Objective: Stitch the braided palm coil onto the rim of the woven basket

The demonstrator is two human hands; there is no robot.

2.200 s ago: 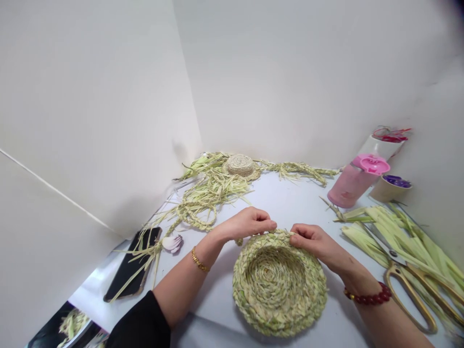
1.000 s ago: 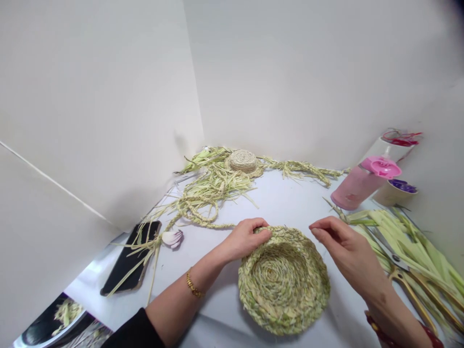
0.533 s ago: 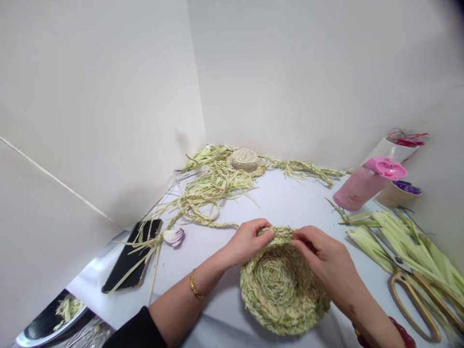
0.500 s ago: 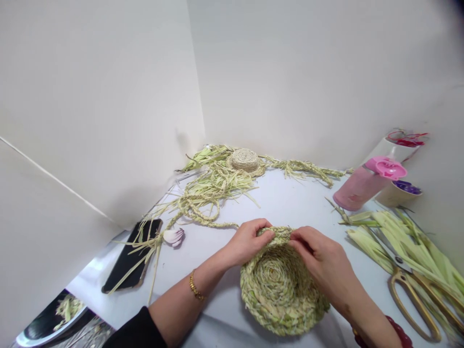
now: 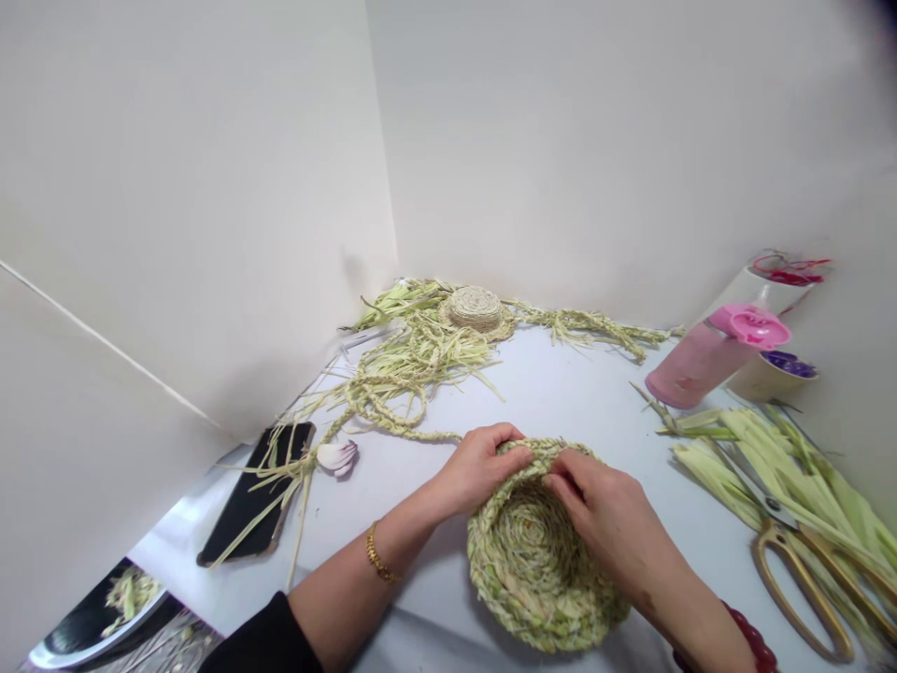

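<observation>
A round woven basket (image 5: 536, 533) of pale green braided husk, coiled in a spiral, lies tilted on the table with its opening toward me. My left hand (image 5: 483, 467) grips its far rim, thumb inside and fingers behind. The fingertips of my right hand (image 5: 592, 491) are pinched together at the inner rim just to the right; whether a needle or thread is between them is hidden. From beside my left hand a long husk braid (image 5: 427, 436) runs left and loops on the table.
A small woven hat (image 5: 475, 308) sits among loose husks at the back. At left lie a phone (image 5: 245, 509) and a garlic clove (image 5: 337, 457). To the right are a pink bottle (image 5: 693, 365), a cup (image 5: 771, 379), flat husks (image 5: 777, 458) and gold-handled scissors (image 5: 785, 561).
My right hand has shifted slightly left and into the basket's opening, from the rim edge to the inner side. My left hand keeps its hold in nearly the same place.
</observation>
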